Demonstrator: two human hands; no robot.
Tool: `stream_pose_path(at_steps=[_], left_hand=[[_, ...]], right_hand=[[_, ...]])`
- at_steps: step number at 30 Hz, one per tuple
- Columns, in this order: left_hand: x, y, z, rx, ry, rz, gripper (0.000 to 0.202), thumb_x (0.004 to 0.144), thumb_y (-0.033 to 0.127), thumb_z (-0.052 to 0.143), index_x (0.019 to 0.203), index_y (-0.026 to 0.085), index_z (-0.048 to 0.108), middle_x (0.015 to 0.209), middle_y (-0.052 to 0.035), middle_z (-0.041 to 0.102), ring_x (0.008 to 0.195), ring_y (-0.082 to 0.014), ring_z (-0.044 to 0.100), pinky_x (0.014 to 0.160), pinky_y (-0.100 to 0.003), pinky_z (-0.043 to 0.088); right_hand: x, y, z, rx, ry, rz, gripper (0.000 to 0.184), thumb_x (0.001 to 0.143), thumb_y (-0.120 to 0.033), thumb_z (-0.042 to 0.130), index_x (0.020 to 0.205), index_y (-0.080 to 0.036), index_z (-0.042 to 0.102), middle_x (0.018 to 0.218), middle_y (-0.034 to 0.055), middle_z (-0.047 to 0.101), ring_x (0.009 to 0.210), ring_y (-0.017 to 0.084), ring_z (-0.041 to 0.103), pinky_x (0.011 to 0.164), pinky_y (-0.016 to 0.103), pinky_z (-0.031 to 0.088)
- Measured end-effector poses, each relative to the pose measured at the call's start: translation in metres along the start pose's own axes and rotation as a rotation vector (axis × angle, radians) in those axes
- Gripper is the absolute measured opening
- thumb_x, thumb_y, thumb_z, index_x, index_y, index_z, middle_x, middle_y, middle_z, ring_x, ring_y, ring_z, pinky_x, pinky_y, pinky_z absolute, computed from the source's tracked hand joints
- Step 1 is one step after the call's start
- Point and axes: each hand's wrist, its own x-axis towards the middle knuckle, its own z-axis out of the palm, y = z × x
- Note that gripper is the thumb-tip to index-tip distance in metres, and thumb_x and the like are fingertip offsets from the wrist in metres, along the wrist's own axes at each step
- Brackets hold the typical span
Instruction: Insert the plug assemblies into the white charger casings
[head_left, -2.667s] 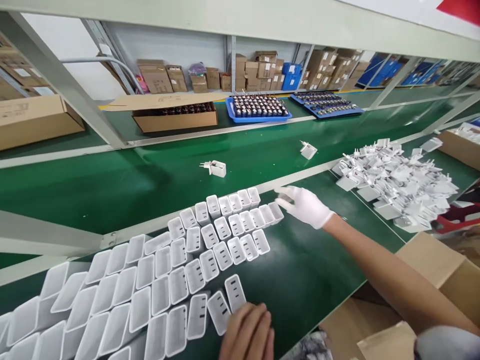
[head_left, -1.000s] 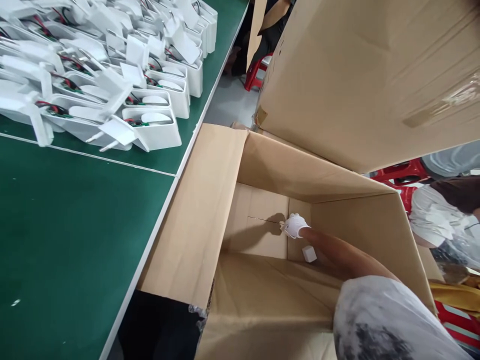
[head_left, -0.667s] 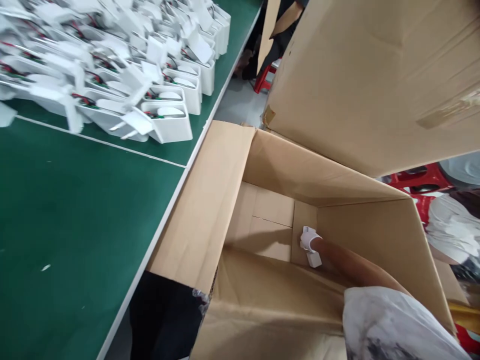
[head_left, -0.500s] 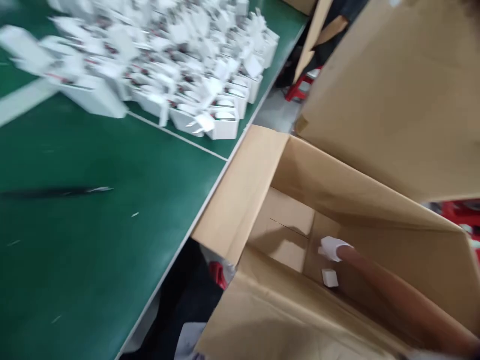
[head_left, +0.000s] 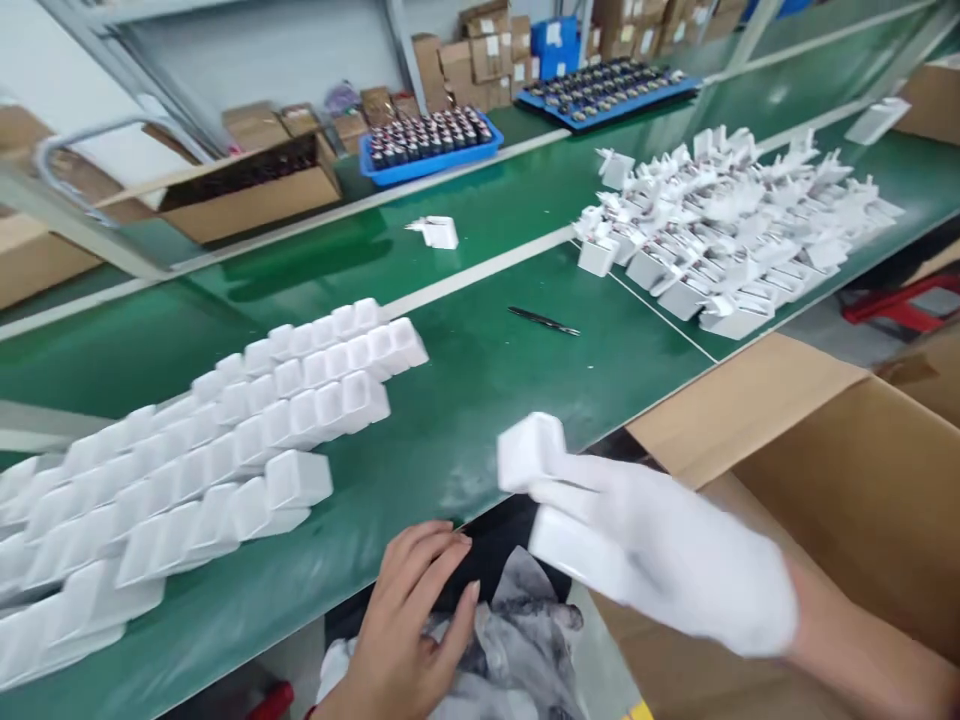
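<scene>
My right hand [head_left: 667, 550], in a white glove, grips two small white boxes: one white box [head_left: 529, 452] at the fingertips and another white box [head_left: 574, 548] lower against the palm. It is above the front edge of the green table [head_left: 450, 420]. My bare left hand [head_left: 416, 610] holds nothing; its fingers stretch out at the table edge, slightly apart. Left of it, closed white boxes [head_left: 247, 440] stand in several tight rows. A pile of white boxes with open flaps [head_left: 742, 220] lies at the right, and black tweezers [head_left: 544, 321] lie between the groups.
A large open carton [head_left: 847, 480] stands against the table's right front edge. One open white box [head_left: 439, 232] lies farther back. Behind are a blue tray of dark parts [head_left: 427, 150], a second blue tray [head_left: 607, 95] and an open carton [head_left: 247, 200].
My right hand has come up out of the large carton and now holds two white boxes over the table edge. The view has swung left, bringing the left hand and box rows into sight.
</scene>
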Motion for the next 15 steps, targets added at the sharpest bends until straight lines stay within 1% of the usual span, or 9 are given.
stream_pose_path(at_steps=[1, 3, 6, 8, 9, 11, 12, 13, 15], left_hand=[[-0.009, -0.004, -0.006, 0.022, 0.043, -0.035, 0.034, 0.086, 0.007, 0.059, 0.120, 0.013, 0.053, 0.114, -0.0097, 0.056, 0.117, -0.0158, 0.049, 0.101, -0.030, 0.042], [-0.027, -0.014, -0.018, 0.072, 0.129, -0.117, 0.027, 0.089, 0.012, 0.058, 0.116, 0.016, 0.056, 0.109, -0.0058, 0.059, 0.110, -0.0114, 0.053, 0.100, -0.024, 0.043], [-0.050, -0.034, -0.031, 0.103, 0.211, -0.227, 0.021, 0.093, 0.020, 0.054, 0.114, 0.021, 0.057, 0.108, -0.0022, 0.061, 0.105, -0.0075, 0.057, 0.096, -0.017, 0.044], [-0.062, -0.047, -0.035, 0.120, 0.227, -0.267, 0.024, 0.093, 0.024, 0.056, 0.117, 0.022, 0.056, 0.111, -0.0021, 0.061, 0.106, -0.0081, 0.059, 0.093, -0.016, 0.048], [-0.066, -0.052, -0.036, 0.118, 0.222, -0.297, 0.026, 0.093, 0.026, 0.057, 0.119, 0.024, 0.056, 0.114, -0.0018, 0.061, 0.106, -0.0087, 0.060, 0.091, -0.016, 0.050], [-0.072, -0.060, -0.038, 0.057, 0.220, -0.402, 0.028, 0.094, 0.031, 0.056, 0.122, 0.027, 0.056, 0.121, -0.0002, 0.060, 0.109, -0.0106, 0.060, 0.087, -0.018, 0.053], [-0.074, -0.062, -0.038, -0.003, 0.222, -0.468, 0.028, 0.096, 0.034, 0.055, 0.123, 0.029, 0.057, 0.124, 0.0010, 0.059, 0.111, -0.0115, 0.059, 0.085, -0.019, 0.054], [-0.074, -0.064, -0.038, -0.072, 0.227, -0.530, 0.027, 0.097, 0.036, 0.053, 0.122, 0.030, 0.058, 0.126, 0.0022, 0.058, 0.113, -0.0121, 0.059, 0.086, -0.020, 0.054], [-0.072, -0.066, -0.039, -0.178, 0.221, -0.602, 0.025, 0.098, 0.040, 0.050, 0.120, 0.032, 0.060, 0.127, 0.0048, 0.058, 0.116, -0.0129, 0.057, 0.089, -0.022, 0.053]], right_hand=[[0.033, -0.013, 0.011, -0.103, -0.046, -0.042, 0.022, 0.096, -0.028, 0.049, 0.111, -0.019, 0.062, 0.110, 0.0021, 0.060, 0.094, 0.017, 0.058, 0.079, 0.030, 0.046], [0.096, -0.034, 0.040, -0.293, -0.165, -0.098, 0.028, 0.096, -0.030, 0.046, 0.113, -0.017, 0.064, 0.112, 0.0049, 0.061, 0.093, 0.022, 0.059, 0.072, 0.035, 0.045], [0.164, -0.055, 0.082, -0.437, -0.289, -0.188, 0.027, 0.095, -0.030, 0.046, 0.106, -0.014, 0.065, 0.106, 0.0082, 0.062, 0.090, 0.025, 0.059, 0.064, 0.037, 0.042], [0.186, -0.065, 0.097, -0.489, -0.334, -0.267, 0.022, 0.093, -0.026, 0.049, 0.100, -0.012, 0.065, 0.109, 0.0086, 0.060, 0.089, 0.025, 0.058, 0.066, 0.037, 0.043], [0.191, -0.069, 0.098, -0.490, -0.338, -0.299, 0.021, 0.092, -0.025, 0.049, 0.100, -0.012, 0.065, 0.114, 0.0087, 0.059, 0.091, 0.025, 0.058, 0.068, 0.037, 0.044], [0.192, -0.072, 0.089, -0.387, -0.281, -0.311, 0.019, 0.094, -0.024, 0.050, 0.098, -0.013, 0.064, 0.117, 0.0068, 0.059, 0.095, 0.022, 0.059, 0.073, 0.034, 0.045], [0.191, -0.070, 0.080, -0.276, -0.235, -0.263, 0.018, 0.094, -0.024, 0.050, 0.096, -0.014, 0.064, 0.114, 0.0052, 0.061, 0.096, 0.020, 0.060, 0.075, 0.032, 0.046], [0.191, -0.066, 0.070, -0.152, -0.184, -0.148, 0.018, 0.094, -0.023, 0.049, 0.093, -0.014, 0.064, 0.105, 0.0039, 0.064, 0.094, 0.017, 0.061, 0.076, 0.029, 0.046], [0.197, -0.053, 0.053, 0.054, -0.131, 0.226, 0.021, 0.092, -0.018, 0.043, 0.093, -0.013, 0.063, 0.088, 0.0051, 0.066, 0.080, 0.015, 0.064, 0.070, 0.025, 0.047]])
